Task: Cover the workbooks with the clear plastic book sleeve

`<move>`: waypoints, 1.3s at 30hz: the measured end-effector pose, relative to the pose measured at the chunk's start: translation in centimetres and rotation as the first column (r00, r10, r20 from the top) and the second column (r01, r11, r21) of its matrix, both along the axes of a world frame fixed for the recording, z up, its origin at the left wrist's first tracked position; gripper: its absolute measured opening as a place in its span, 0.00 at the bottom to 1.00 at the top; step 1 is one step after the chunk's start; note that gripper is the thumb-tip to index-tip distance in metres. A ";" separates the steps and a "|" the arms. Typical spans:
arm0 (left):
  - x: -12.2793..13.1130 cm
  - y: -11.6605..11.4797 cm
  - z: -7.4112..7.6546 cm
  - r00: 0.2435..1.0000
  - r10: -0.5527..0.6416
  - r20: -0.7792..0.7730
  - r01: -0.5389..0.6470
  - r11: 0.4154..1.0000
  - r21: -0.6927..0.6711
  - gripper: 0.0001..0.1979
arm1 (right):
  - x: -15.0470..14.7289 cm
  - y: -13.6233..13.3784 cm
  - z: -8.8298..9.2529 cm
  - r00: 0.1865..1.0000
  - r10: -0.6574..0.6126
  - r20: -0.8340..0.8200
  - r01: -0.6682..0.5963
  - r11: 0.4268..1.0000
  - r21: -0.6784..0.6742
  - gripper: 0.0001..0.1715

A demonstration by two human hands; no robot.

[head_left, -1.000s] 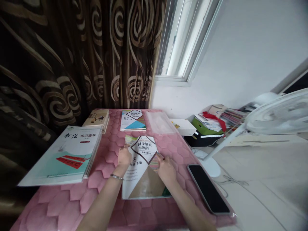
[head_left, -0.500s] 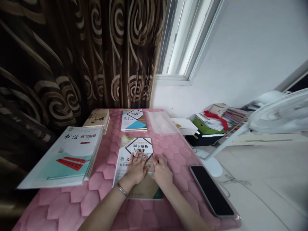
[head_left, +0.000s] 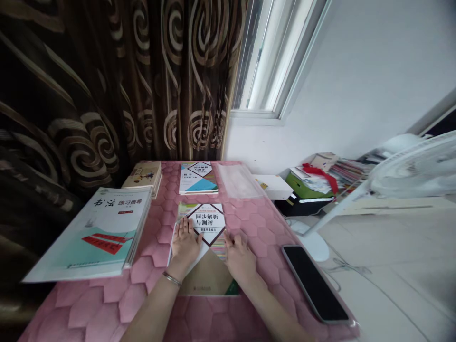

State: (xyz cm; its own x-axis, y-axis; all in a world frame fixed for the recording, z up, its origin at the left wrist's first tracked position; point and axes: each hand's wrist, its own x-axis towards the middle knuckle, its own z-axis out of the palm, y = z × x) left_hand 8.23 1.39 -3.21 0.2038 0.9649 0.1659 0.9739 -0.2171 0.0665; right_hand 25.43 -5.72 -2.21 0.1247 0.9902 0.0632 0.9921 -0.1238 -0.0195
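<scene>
A workbook with a white, brown and striped cover lies flat on the pink padded tablecloth in front of me. My left hand, a silver bangle at its wrist, rests palm down on the cover's left side, fingers stretched out. At the workbook's right edge, my right hand has curled fingers closed on that edge; its thumb is partly hidden. Beyond it lies a similar workbook with a blue corner.
A stack of large booklets lies at the left, with smaller brown books behind. A clear plastic sheet is at the back right. Near the table's right edge lies a phone. A white fan stands on the floor beyond.
My left hand has slid left from the middle of the cover to its left side, uncovering the printed title. My right hand stays at the right edge.
</scene>
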 end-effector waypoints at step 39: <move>-3.3 3.9 2.8 0.940 0.156 0.305 -0.142 0.987 -0.068 0.21 | -1.8 4.2 0.3 0.987 0.008 -0.162 0.009 0.995 0.101 0.25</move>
